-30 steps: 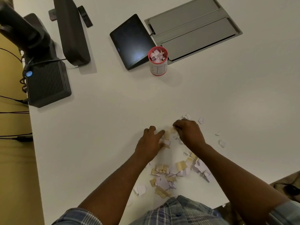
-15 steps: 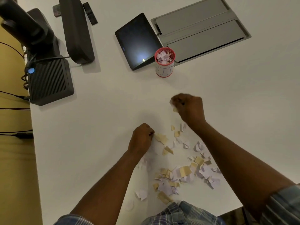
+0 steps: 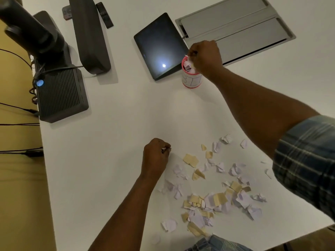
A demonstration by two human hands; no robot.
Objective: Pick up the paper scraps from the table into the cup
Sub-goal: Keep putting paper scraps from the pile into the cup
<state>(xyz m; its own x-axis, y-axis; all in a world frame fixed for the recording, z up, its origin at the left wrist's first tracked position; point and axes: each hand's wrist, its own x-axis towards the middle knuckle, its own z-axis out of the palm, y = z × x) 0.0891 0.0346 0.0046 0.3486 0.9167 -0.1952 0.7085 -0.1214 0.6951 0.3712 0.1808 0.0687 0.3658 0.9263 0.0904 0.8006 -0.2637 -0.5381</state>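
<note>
A red-rimmed white cup [image 3: 191, 79] with scraps inside stands at the far middle of the white table [image 3: 117, 142]. My right hand [image 3: 205, 56] is over the cup's mouth, fingers pinched on white paper scraps at the rim. My left hand [image 3: 155, 157] rests as a fist on the table nearer to me, with a bit of white paper showing between its fingers. A scatter of white and tan paper scraps [image 3: 213, 192] lies to the right of and below my left hand, near the table's front edge.
A dark tablet [image 3: 159, 46] lies just left of the cup. A grey hatch panel [image 3: 235, 26] is set in the table behind the cup. Dark devices [image 3: 59, 93] and a black stand [image 3: 88, 35] with cables fill the far left.
My right hand went from the scrap pile up and away to the cup with scraps in it. My left hand closed into a fist and stayed near the pile.
</note>
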